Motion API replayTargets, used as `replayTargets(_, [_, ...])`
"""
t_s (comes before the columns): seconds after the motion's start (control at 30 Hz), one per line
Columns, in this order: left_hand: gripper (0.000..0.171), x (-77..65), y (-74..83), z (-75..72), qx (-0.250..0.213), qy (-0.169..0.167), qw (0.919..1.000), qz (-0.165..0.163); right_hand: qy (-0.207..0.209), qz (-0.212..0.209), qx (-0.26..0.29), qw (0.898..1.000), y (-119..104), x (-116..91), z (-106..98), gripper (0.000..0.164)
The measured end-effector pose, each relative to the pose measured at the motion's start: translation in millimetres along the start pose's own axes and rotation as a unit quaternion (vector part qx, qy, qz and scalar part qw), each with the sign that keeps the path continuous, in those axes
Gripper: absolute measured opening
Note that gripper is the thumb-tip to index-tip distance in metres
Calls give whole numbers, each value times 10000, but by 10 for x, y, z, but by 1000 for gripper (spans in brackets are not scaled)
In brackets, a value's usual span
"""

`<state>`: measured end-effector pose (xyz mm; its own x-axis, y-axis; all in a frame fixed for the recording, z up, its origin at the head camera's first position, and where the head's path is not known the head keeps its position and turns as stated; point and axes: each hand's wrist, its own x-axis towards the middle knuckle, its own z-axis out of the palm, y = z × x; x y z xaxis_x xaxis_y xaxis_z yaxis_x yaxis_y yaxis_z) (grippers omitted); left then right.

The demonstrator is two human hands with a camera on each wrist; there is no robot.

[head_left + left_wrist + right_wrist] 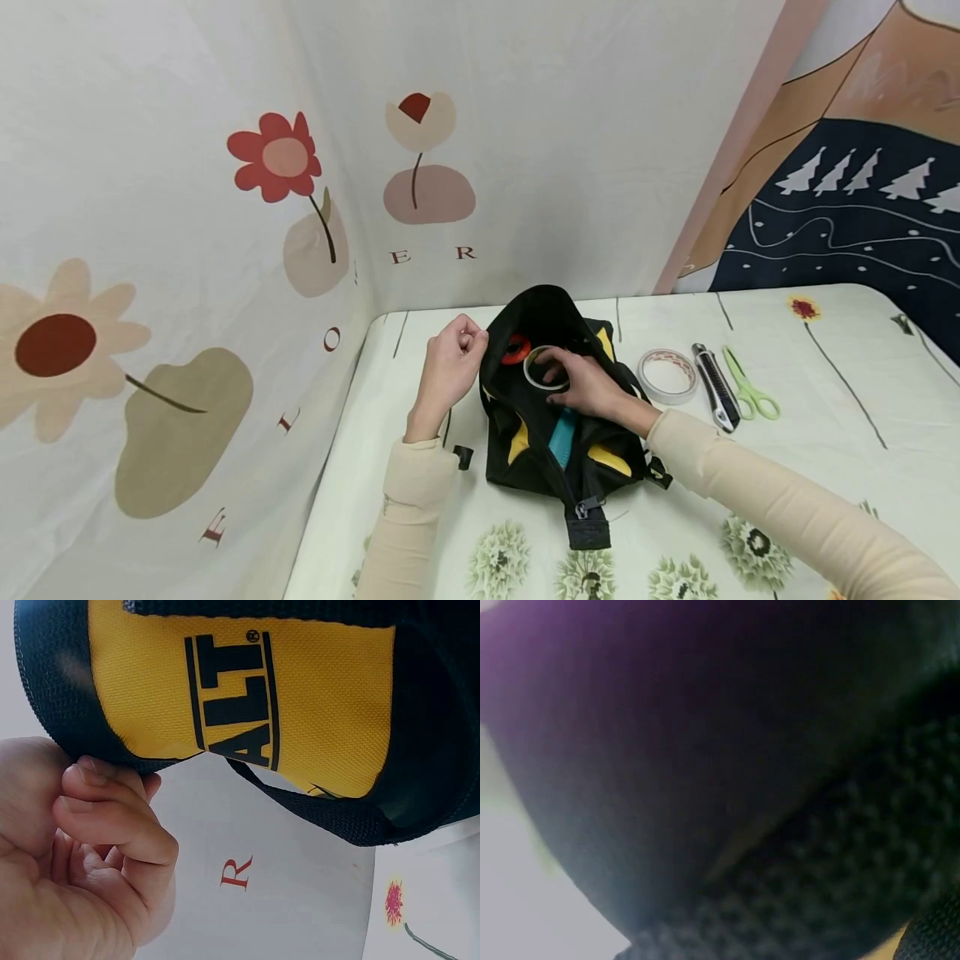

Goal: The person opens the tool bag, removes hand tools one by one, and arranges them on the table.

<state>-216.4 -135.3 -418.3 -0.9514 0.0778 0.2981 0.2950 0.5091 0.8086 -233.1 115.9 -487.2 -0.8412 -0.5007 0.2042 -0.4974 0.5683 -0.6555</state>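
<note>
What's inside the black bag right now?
A red item, a tape roll gripped by the right hand, and a teal item. Anything deeper, under the hand and the bag's fabric, can't be seen.

Left fingers [470, 335] grip black bag [517, 465]; right fingers [561, 359] hold tape roll [545, 387] inside; cutter [716, 387] beside scissors [741, 383].
</note>
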Motion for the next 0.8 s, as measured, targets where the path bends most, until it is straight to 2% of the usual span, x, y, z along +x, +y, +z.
replayTargets(0.27, [16, 10, -8, 11, -61, -14, 10000, 3, -250, 130, -52, 9996, 23, -15, -10, 58])
replayTargets(0.57, [16, 4, -9, 7, -56, 12, 10000, 36, -108, 144, -104, 9998, 5, -20, -14, 54])
replayTargets(0.8, [16, 5, -18, 3, -33, 7, 10000, 43, 68, -34, -175, 9998, -36, -39, -64, 57])
